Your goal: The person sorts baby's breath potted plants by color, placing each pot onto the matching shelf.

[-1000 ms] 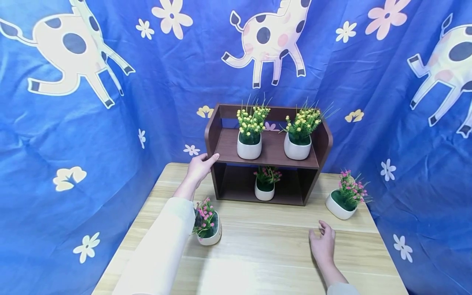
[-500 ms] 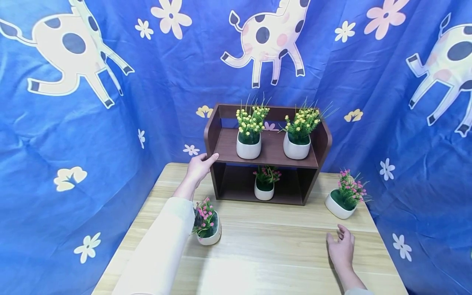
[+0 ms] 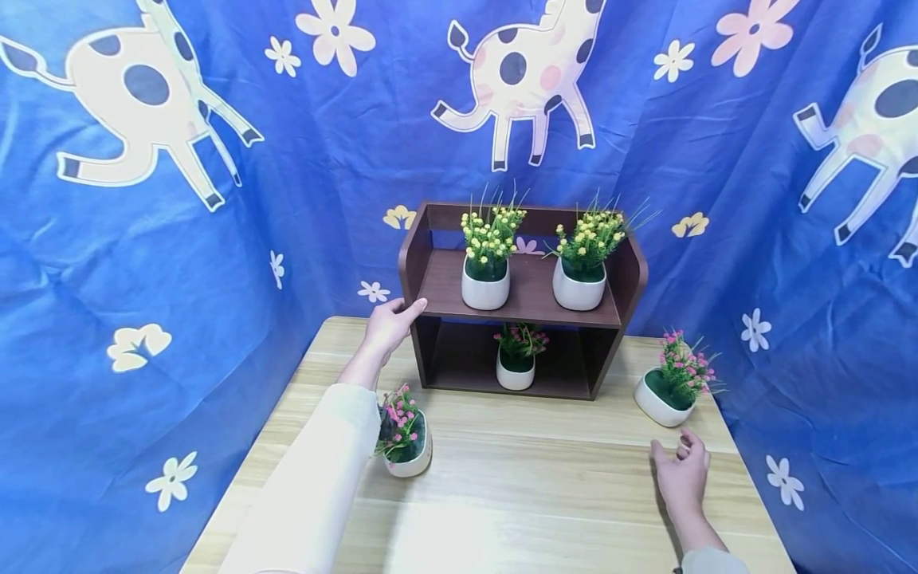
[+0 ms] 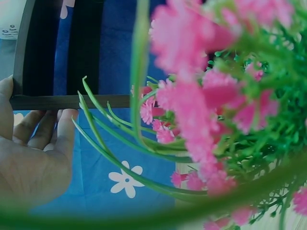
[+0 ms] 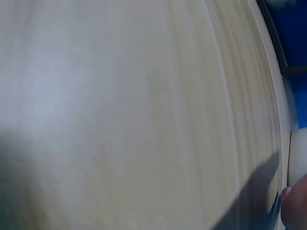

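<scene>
In the head view, my left hand (image 3: 388, 325) grips the left side panel of a dark brown two-tier shelf (image 3: 531, 287). The left wrist view has the thumb on one face of that panel and the fingers (image 4: 43, 127) on the other. My right hand (image 3: 681, 472) is over the table at the right with loosely bent fingers and nothing in them. Just beyond its fingertips stands a white pot of pink flowers (image 3: 661, 402). Another white pot of pink flowers (image 3: 407, 458) is beside my left forearm, partly covered by the sleeve; its blossoms (image 4: 192, 96) fill much of the left wrist view.
Two white pots with yellow flowers, a left one (image 3: 485, 288) and a right one (image 3: 578, 288), stand on the upper tier. A smaller pink-flowered pot (image 3: 515, 373) sits in the lower tier. Blue patterned cloth (image 3: 344, 143) surrounds the wooden table (image 3: 516, 494) at the back and sides.
My right hand has moved rightward across the table, toward the right-hand pot of pink flowers. My left hand, the shelf and the pots have kept their places.
</scene>
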### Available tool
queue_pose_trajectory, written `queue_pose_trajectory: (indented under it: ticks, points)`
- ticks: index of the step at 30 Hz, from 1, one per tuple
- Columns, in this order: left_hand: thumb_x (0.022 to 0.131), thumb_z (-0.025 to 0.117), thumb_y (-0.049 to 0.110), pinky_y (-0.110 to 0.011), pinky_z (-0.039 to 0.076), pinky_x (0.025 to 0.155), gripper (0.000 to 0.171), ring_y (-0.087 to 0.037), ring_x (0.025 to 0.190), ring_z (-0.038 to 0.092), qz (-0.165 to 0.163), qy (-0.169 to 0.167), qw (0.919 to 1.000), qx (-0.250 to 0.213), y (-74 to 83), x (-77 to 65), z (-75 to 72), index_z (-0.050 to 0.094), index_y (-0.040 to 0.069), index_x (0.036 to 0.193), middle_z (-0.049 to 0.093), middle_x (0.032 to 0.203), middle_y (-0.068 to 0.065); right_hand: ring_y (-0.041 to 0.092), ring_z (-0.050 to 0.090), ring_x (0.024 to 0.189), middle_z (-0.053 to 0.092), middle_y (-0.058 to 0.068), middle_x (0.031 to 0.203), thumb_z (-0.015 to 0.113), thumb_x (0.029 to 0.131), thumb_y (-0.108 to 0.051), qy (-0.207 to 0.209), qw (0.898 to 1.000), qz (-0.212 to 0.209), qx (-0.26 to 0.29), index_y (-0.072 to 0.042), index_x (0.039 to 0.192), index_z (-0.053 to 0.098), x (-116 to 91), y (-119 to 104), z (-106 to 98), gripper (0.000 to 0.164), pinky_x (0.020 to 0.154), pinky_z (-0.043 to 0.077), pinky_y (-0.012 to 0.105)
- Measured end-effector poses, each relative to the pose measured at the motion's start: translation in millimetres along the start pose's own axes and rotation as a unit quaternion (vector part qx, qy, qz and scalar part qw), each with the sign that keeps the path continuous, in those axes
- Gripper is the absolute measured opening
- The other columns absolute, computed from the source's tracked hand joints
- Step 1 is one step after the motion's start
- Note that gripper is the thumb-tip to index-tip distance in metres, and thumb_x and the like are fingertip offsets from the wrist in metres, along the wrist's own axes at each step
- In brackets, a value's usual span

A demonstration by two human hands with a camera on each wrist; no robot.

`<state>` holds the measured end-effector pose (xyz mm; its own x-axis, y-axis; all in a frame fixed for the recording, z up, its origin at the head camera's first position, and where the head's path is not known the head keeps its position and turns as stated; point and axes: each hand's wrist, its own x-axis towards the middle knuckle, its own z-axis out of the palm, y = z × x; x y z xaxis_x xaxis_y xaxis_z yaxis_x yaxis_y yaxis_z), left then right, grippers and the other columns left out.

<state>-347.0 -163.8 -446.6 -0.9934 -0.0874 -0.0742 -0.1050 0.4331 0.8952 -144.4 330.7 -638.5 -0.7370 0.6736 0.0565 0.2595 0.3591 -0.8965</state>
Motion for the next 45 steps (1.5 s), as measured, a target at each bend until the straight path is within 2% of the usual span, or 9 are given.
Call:
queue_pose_trajectory:
  ticks: [4, 8, 10, 13, 21, 25, 30, 36, 45]
  points:
    - [0.086, 0.067, 0.065, -0.039, 0.053, 0.094, 0.063, -0.026, 0.103, 0.065, -0.001, 0.000, 1.0000, 0.005, 1.0, -0.2, 1.0, 0.067, 0.016, 0.125, 0.069, 0.120, -0.013, 0.033, 0.049, 0.119, 0.042, 0.018, 0.140, 0.075, 0.089, -0.022, 0.006, 1.000, 0.005, 0.000, -0.001, 0.145, 0.041, 9.0, -0.2, -3.8, 0.069, 0.089, 0.036, 0.025]
    - [0.087, 0.067, 0.064, -0.040, 0.053, 0.096, 0.062, -0.027, 0.104, 0.065, -0.003, -0.002, 1.0000, 0.002, 1.4, 0.1, 1.1, 0.067, 0.016, 0.126, 0.069, 0.121, -0.013, 0.043, 0.045, 0.129, 0.036, 0.025, 0.148, 0.076, 0.088, -0.027, -0.005, 1.000, 0.013, 0.003, -0.002, 0.153, 0.031, 20.7, -1.4, -5.9, 0.082, 0.105, 0.041, 0.046]
    - [0.087, 0.067, 0.063, -0.041, 0.054, 0.097, 0.062, -0.027, 0.105, 0.065, -0.004, -0.002, 1.0000, -0.004, 1.5, 0.2, 0.9, 0.067, 0.015, 0.127, 0.068, 0.123, -0.013, 0.048, 0.042, 0.135, 0.030, 0.028, 0.153, 0.077, 0.088, -0.029, -0.015, 1.000, 0.012, -0.004, -0.004, 0.157, 0.024, 27.8, -3.0, -5.3, 0.091, 0.112, 0.037, 0.056]
    - [0.088, 0.068, 0.061, -0.042, 0.055, 0.098, 0.063, -0.027, 0.108, 0.065, -0.003, -0.002, 0.9999, -0.011, 1.4, 0.3, 0.9, 0.066, 0.015, 0.130, 0.067, 0.125, -0.013, 0.052, 0.034, 0.140, 0.022, 0.031, 0.157, 0.078, 0.086, -0.032, -0.024, 0.999, 0.003, -0.026, -0.005, 0.160, 0.015, 37.2, -6.5, -4.0, 0.100, 0.115, 0.032, 0.062]
    - [0.087, 0.068, 0.063, -0.042, 0.054, 0.100, 0.064, -0.028, 0.110, 0.066, -0.004, -0.005, 1.0000, -0.006, 0.6, 2.0, 2.8, 0.066, 0.016, 0.129, 0.067, 0.126, -0.012, 0.047, 0.012, 0.153, 0.011, 0.031, 0.164, 0.081, 0.082, -0.026, -0.037, 0.999, -0.015, -0.020, -0.003, 0.161, 0.003, 53.9, -6.4, -0.5, 0.114, 0.125, 0.018, 0.059]
    - [0.087, 0.068, 0.062, -0.042, 0.054, 0.100, 0.064, -0.028, 0.110, 0.066, -0.003, -0.004, 0.9999, -0.010, 0.8, 2.7, 3.2, 0.065, 0.015, 0.130, 0.067, 0.126, -0.013, 0.046, 0.008, 0.154, 0.005, 0.031, 0.165, 0.081, 0.082, -0.025, -0.047, 0.999, -0.009, -0.009, -0.005, 0.161, -0.003, 67.0, -0.7, 0.9, 0.117, 0.127, 0.012, 0.058]
    - [0.087, 0.068, 0.062, -0.042, 0.055, 0.099, 0.064, -0.027, 0.109, 0.065, -0.003, -0.001, 0.9999, -0.011, 0.8, 1.9, 2.1, 0.065, 0.015, 0.131, 0.068, 0.125, -0.013, 0.044, 0.008, 0.155, 0.003, 0.029, 0.166, 0.082, 0.082, -0.020, -0.061, 0.998, -0.011, 0.012, -0.006, 0.161, -0.006, 83.2, 5.2, 3.7, 0.119, 0.128, 0.010, 0.054]
    - [0.087, 0.067, 0.064, -0.043, 0.054, 0.100, 0.066, -0.028, 0.110, 0.066, -0.005, -0.002, 1.0000, -0.004, 0.4, 1.8, 0.5, 0.065, 0.016, 0.131, 0.067, 0.127, -0.013, 0.034, 0.021, 0.154, 0.018, 0.018, 0.167, 0.079, 0.083, -0.008, -0.069, 0.995, -0.024, 0.064, -0.017, 0.163, 0.000, 95.1, 1.8, 10.2, 0.113, 0.128, 0.018, 0.045]
    - [0.087, 0.067, 0.063, -0.043, 0.054, 0.101, 0.065, -0.029, 0.112, 0.066, -0.007, -0.005, 1.0000, -0.004, 1.2, 1.7, 1.1, 0.064, 0.016, 0.132, 0.067, 0.127, -0.012, 0.047, 0.027, 0.147, 0.026, 0.032, 0.158, 0.075, 0.087, -0.014, -0.052, 0.999, -0.010, 0.005, -0.007, 0.162, 0.003, 89.9, -1.4, 8.7, 0.104, 0.126, 0.019, 0.052]
